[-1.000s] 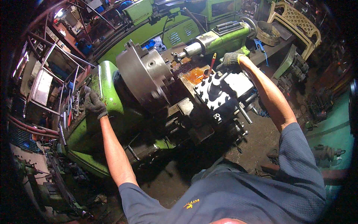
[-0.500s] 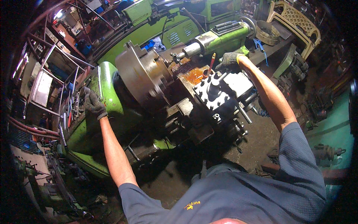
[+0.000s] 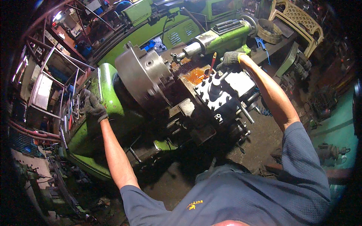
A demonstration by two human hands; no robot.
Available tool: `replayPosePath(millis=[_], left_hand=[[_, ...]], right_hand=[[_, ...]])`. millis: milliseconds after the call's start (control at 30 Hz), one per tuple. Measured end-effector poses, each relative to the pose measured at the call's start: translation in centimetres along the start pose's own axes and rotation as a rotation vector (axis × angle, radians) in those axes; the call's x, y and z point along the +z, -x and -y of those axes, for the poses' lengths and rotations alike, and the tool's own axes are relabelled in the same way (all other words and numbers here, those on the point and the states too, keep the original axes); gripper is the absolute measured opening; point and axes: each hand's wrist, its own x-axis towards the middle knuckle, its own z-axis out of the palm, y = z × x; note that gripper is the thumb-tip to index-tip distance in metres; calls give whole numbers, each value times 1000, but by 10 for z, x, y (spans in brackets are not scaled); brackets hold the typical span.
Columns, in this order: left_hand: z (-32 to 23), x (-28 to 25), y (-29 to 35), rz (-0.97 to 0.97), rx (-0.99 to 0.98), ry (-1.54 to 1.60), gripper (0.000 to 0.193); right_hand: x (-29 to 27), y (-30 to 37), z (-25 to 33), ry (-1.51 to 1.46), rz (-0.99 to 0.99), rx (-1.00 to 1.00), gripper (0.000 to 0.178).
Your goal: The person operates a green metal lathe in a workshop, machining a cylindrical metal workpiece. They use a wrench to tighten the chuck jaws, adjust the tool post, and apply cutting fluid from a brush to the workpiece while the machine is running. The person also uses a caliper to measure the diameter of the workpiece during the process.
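My left hand (image 3: 94, 107), in a dark grey knit glove, reaches over the green headstock (image 3: 108, 81) of a lathe, among loose metal tools (image 3: 77, 105). Its fingers are bent; what they close on is hidden. At the far side of the square tool post (image 3: 214, 94), my right hand (image 3: 230, 61), gloved alike, has curled fingers. Close below it is the tool post's lever (image 3: 225, 76); I cannot make out what the fingers grip. A red-handled brush (image 3: 213, 60) stands in a small pot (image 3: 207, 72) beside that hand. Between my arms sits the large steel chuck (image 3: 137, 73).
Beyond the tool post lies the green tailstock (image 3: 226, 35) with its steel quill (image 3: 192, 49). A blue air gun (image 3: 261, 44), a round tan container (image 3: 269, 32) and a beige plastic chair (image 3: 298, 19) are at the back right. A metal frame rack (image 3: 47, 84) stands left.
The chuck's face was motion-blurred and now shows sharp, with its jaws and holes distinct. My right hand has shifted slightly left; my left hand stays nearly in place.
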Motion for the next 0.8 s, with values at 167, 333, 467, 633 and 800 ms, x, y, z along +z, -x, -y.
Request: replayPosePath(millis=[167, 333, 467, 633, 800], left_hand=[[1, -9, -4, 95, -132, -16, 31], [8, -12, -5, 96, -47, -63, 32], [7, 2, 2, 70, -94, 62, 33], [24, -15, -6, 96, -59, 6, 34], [10, -4, -2, 97, -116, 23, 34]], right_hand=[[-2, 6, 3, -30, 2, 18, 44], [-3, 11, 10, -47, 8, 21, 40], [-4, 9, 1, -82, 24, 8, 38], [-4, 8, 9, -46, 31, 5, 40], [-5, 9, 4, -21, 21, -4, 43]])
